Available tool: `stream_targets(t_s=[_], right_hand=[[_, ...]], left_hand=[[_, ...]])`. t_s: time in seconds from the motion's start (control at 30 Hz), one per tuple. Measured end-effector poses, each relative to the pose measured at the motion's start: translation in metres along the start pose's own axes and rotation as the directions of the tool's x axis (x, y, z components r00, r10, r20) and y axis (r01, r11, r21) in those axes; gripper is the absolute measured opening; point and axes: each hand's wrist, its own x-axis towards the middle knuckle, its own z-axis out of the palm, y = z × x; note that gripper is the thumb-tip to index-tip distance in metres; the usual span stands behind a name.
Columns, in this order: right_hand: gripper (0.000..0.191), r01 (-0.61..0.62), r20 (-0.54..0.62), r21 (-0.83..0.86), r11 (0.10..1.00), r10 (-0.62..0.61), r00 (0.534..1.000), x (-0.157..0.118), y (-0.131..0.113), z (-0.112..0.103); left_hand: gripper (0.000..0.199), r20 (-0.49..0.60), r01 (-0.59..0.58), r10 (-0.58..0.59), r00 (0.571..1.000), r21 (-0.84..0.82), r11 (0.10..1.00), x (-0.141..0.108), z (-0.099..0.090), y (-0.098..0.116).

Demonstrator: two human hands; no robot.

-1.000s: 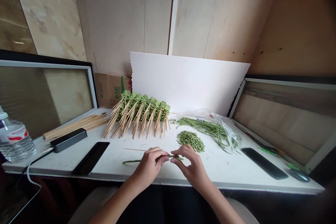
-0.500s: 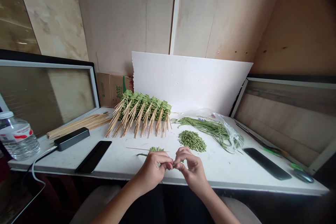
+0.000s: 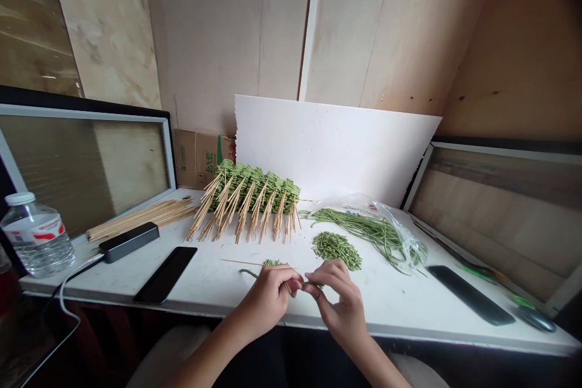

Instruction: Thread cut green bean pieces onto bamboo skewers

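Observation:
Fingertips of my left hand [image 3: 271, 292] and my right hand [image 3: 340, 294] meet near the table's front edge, both pinching a green long bean [image 3: 313, 284]. Only a short stretch of it shows, by the right fingertips. To the left of my left hand a green bean end [image 3: 248, 272] sticks out; whether it belongs to the same bean is hidden by the hand. Just beyond my hands lies a thin wooden skewer [image 3: 240, 262], and short cut bean pieces [image 3: 273, 262] are beside it, partly covered by my left hand.
Skewered beans [image 3: 259, 188] form a stack at the back, loose skewers [image 3: 140, 218] to its left. A pile of bean pieces [image 3: 336, 250] and long beans [image 3: 359, 224] in a plastic bag lie right. A phone [image 3: 166, 274], black box [image 3: 130, 242], bottle [image 3: 36, 236] and mouse [image 3: 536, 318] surround these.
The view has shifted slightly, so the scene sits a little lower and further right. My right fingers have spread a bit along the bean; my left hand keeps its pinch.

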Motion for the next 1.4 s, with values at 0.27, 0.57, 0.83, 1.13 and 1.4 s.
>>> stream_targets(t_s=[0.27, 0.57, 0.83, 1.13, 1.4], right_hand=[[0.017, 0.002, 0.018, -0.024, 1.000, -0.001, 1.000, 0.002, -0.006, -0.002], [0.024, -0.325, 0.115, 0.414, 0.850, 0.305, 0.945, -0.006, 0.000, 0.009], [0.028, -0.415, 0.099, 0.365, 0.833, 0.408, 0.907, 0.004, 0.010, -0.003], [0.037, -0.402, 0.003, -0.401, 0.823, 0.440, 0.898, -0.007, 0.087, -0.030], [0.036, -0.398, 0.076, -0.479, 0.782, 0.489, 0.869, -0.019, 0.096, -0.018]], left_hand=[[0.024, 0.057, -0.056, 0.055, 0.997, 0.021, 0.998, -0.003, 0.005, 0.006], [0.028, 0.047, -0.028, 0.038, 0.998, -0.192, 0.981, -0.003, 0.008, -0.002], [0.033, 0.071, 0.073, -0.057, 0.996, -0.257, 0.964, 0.001, 0.004, -0.012], [0.038, 0.028, 0.061, -0.059, 0.998, -0.105, 0.993, 0.003, 0.000, -0.029], [0.031, 0.017, 0.051, -0.051, 0.999, -0.032, 0.998, 0.002, 0.008, -0.036]])
